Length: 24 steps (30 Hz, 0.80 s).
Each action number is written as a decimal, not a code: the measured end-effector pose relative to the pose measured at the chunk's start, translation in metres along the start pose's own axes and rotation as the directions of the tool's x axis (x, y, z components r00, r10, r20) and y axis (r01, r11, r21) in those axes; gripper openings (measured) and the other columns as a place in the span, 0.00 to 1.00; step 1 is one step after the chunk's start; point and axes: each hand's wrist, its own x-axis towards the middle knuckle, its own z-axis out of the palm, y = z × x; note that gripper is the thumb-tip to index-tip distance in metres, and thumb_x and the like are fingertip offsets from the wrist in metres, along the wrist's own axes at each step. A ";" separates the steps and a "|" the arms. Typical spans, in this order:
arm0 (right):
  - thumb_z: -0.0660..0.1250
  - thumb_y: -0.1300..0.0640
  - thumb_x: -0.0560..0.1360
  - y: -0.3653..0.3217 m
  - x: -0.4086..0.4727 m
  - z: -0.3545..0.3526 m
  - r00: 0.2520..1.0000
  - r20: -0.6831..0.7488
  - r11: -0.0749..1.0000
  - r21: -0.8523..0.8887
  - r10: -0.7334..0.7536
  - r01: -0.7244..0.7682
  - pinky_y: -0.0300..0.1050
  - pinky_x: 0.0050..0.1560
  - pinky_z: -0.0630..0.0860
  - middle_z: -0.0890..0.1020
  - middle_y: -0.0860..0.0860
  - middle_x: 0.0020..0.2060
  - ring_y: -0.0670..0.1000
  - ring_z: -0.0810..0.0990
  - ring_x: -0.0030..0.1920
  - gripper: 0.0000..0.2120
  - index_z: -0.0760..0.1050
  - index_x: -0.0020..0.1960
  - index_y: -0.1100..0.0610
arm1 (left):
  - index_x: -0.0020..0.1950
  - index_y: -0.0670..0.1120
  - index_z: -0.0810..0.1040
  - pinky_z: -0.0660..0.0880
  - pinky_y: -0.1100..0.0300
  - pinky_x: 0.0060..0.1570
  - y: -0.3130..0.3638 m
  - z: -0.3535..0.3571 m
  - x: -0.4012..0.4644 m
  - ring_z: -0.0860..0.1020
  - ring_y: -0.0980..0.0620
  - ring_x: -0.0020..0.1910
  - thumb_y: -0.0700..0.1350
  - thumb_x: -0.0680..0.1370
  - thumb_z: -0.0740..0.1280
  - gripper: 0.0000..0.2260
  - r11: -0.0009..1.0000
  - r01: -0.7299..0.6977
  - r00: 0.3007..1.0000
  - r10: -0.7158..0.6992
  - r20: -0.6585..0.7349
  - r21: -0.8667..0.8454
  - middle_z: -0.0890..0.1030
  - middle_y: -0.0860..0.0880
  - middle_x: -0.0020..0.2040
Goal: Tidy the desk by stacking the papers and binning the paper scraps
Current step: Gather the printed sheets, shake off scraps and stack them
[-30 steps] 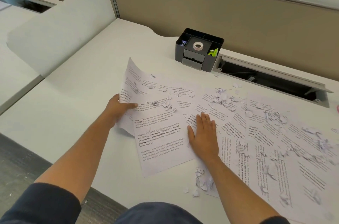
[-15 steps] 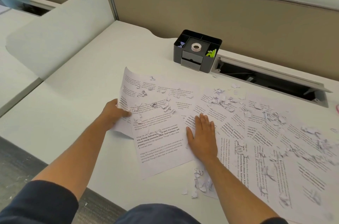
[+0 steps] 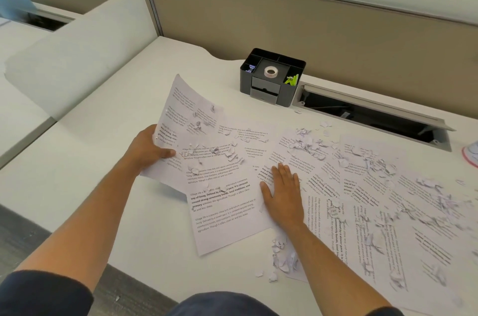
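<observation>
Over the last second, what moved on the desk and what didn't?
The left hand keeps its grip on the leftmost sheet and has tilted its left edge higher, so paper scraps have slid toward the middle. The right hand stays flat on the overlapping papers. The organizer is unmoved.

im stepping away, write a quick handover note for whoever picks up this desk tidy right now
Left hand: grips the left edge of a white printed paper sheet, lifted and curling, torn scraps lying on it.
Right hand: flat, fingers straight, pressing the overlapping printed sheets on the white desk.
Small torn white paper scraps lie over the sheets; another clump lies near the desk's front edge.
Done: nothing stacked, no scraps binned.
Left: tip off scraps, stack sheets, bin scraps. No bin in view.
</observation>
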 end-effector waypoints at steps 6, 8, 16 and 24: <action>0.49 0.41 0.82 0.000 0.000 0.000 1.000 0.002 1.000 -0.012 -0.002 0.002 0.48 0.78 0.38 0.53 0.52 0.79 0.49 0.46 0.79 0.30 0.53 0.79 0.56 | 0.64 0.49 0.73 0.73 0.51 0.54 0.036 -0.020 -0.011 0.76 0.46 0.52 0.37 0.69 0.76 0.26 0.977 -0.114 0.991 0.126 -0.055 0.181 0.79 0.49 0.55; 0.49 0.41 0.82 -0.001 -0.001 0.000 1.000 0.001 1.000 -0.014 -0.001 0.001 0.48 0.78 0.38 0.53 0.52 0.79 0.49 0.46 0.79 0.30 0.53 0.79 0.56 | 0.65 0.49 0.72 0.71 0.53 0.50 0.052 -0.024 -0.016 0.74 0.48 0.49 0.37 0.71 0.74 0.26 0.954 -0.151 0.982 0.175 -0.072 0.259 0.77 0.50 0.53; 0.50 0.41 0.82 -0.003 -0.002 -0.004 1.000 0.013 1.000 0.013 0.005 -0.005 0.47 0.77 0.37 0.53 0.52 0.79 0.49 0.46 0.79 0.31 0.53 0.79 0.56 | 0.66 0.55 0.67 0.74 0.51 0.39 0.098 -0.029 -0.038 0.76 0.43 0.44 0.41 0.75 0.66 0.21 0.838 -0.173 0.948 0.285 -0.145 0.517 0.77 0.45 0.49; 0.53 0.42 0.81 -0.005 0.003 -0.014 0.999 0.052 1.000 0.004 0.011 -0.011 0.47 0.77 0.41 0.55 0.53 0.79 0.51 0.50 0.79 0.31 0.55 0.78 0.57 | 0.68 0.55 0.65 0.73 0.49 0.38 0.131 -0.035 -0.064 0.74 0.40 0.42 0.39 0.76 0.62 0.23 0.775 -0.209 0.894 0.399 -0.205 0.596 0.73 0.43 0.45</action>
